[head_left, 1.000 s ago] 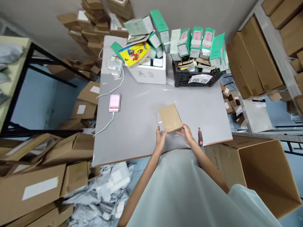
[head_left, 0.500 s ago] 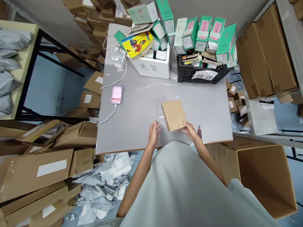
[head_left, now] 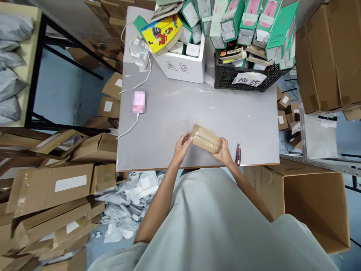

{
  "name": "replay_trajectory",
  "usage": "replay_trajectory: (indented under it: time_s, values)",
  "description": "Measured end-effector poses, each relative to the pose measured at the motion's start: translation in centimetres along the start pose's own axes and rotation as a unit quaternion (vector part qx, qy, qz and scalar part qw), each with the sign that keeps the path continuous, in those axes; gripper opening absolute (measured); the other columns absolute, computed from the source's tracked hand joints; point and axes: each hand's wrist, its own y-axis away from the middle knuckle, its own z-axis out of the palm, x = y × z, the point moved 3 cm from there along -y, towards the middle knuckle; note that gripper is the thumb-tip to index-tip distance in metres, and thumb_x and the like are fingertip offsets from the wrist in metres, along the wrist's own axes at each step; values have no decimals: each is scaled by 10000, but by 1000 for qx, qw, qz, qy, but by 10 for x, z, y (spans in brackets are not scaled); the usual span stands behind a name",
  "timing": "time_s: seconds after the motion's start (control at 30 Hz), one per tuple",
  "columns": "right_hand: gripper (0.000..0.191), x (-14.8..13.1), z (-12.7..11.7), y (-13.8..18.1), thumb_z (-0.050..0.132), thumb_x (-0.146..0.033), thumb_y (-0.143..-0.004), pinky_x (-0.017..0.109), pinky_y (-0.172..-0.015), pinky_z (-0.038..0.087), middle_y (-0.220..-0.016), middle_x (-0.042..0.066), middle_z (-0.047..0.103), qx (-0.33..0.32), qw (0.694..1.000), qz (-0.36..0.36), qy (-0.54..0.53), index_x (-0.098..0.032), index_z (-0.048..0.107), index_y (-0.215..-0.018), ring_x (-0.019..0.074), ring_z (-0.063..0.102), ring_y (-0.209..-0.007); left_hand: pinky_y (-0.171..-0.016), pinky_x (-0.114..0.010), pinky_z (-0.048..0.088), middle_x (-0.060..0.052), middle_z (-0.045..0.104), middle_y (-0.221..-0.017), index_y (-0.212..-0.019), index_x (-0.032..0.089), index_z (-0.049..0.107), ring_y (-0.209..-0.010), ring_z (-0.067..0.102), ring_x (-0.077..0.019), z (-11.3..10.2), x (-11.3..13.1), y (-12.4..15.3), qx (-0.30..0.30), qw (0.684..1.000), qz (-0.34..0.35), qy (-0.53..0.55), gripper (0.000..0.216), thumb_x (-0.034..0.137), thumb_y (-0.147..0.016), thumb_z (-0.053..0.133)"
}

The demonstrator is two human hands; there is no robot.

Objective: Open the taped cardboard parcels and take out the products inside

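Observation:
A small cardboard box [head_left: 206,139] is held between my two hands over the front part of the grey table [head_left: 158,139]. Clear tape runs over the side facing me, and a dark seam shows along it. My left hand [head_left: 181,147] grips the box's left end, thumb and fingers closed on the edge. Around its right end my right hand [head_left: 223,151] is closed, with part of the fingers hidden behind the box. Just right of that hand a red and black utility knife [head_left: 238,155] lies on the table near the front edge.
At the back stand a white foam box [head_left: 186,75] and a black crate [head_left: 239,83], both heaped with green boxes and books. A phone [head_left: 139,101] on a white cable lies at left. Cartons [head_left: 50,184] pile up on the left; a large open carton [head_left: 313,207] sits at right.
The box has turned over and tilted, so its taped side now faces me. My left hand, open and apart from it before, has closed on its left end. The view has shifted slightly.

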Motion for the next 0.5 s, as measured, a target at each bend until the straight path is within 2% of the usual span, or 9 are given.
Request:
replay_trajectory:
  time_s: [0.07, 0.23, 0.33, 0.4, 0.5]
  values:
    - [1024, -3, 6, 0, 873, -256, -727, 554, -1377, 408, -1659, 206, 484, -8, 999, -18, 34, -205, 454, -1660, 375, 463, -1623, -1211, -519, 596, -176, 549, -1752, -1533, 238, 674, -1503, 641, -372, -5, -5, -1, -26, 1000, -15, 6, 784, 656, -893, 846]
    - [1078, -4, 27, -5, 847, -265, -781, 538, -1314, 493, -1777, 177, 397, -83, 993, -10, 78, -259, 398, -1761, 360, 500, -1621, -1071, -515, 666, -192, 649, -1649, -1499, 205, 681, -1257, 777, -328, -28, -30, 3, -54, 994, -62, -75, 685, 563, -924, 784]
    - [1209, 7, 32, -5, 947, -348, -748, 539, -1385, 390, -1864, 182, 321, -107, 990, 8, 94, -249, 356, -1798, 367, 393, -1710, -1114, -523, 632, -225, 743, -1511, -1398, 146, 732, -1267, 776, -344, -40, -46, 3, -59, 989, -72, -117, 578, 500, -941, 745]
    - [1313, 20, 22, -1, 1018, -409, -695, 533, -1431, 285, -1884, 215, 292, -81, 988, 36, 124, -204, 343, -1803, 372, 272, -1768, -1156, -501, 600, -228, 780, -1447, -1333, 133, 763, -1291, 768, -344, -46, -54, 2, -64, 984, -73, -147, 511, 445, -929, 745]
    - [1277, 45, -15, 16, 1001, -465, -743, 525, -1433, 233, -1872, 296, 272, 37, 966, 157, 200, -98, 349, -1778, 391, 206, -1782, -1145, -482, 589, -199, 806, -1414, -1302, 157, 791, -1232, 789, -346, -50, -60, -2, -78, 975, -68, -195, 449, 393, -925, 731]
